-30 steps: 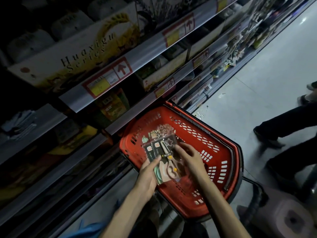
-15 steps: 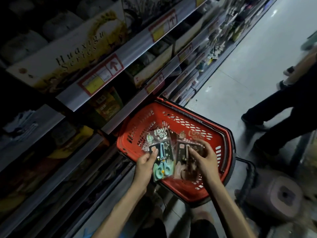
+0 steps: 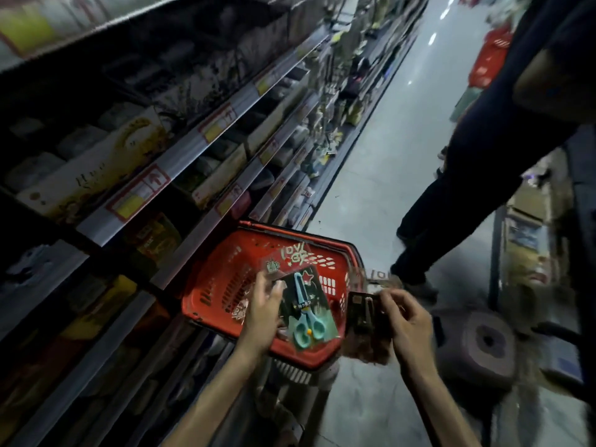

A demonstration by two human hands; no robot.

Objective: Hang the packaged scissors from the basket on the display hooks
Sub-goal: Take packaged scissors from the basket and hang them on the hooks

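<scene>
Red basket [image 3: 219,285]: beneath left hand.
Left hand [image 3: 263,312]: pinches teal scissors pack [image 3: 306,314].
Right hand [image 3: 408,321]: pinches dark pack [image 3: 362,312].

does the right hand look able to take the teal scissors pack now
Probably not: the right hand grips a dark pack, though the teal scissors pack in the left hand is close by.

My left hand [image 3: 261,312] and right hand [image 3: 408,321] were bare; my forearms [image 3: 222,388] were uncovered as well, slim, right down to the lower frame edge.
</scene>
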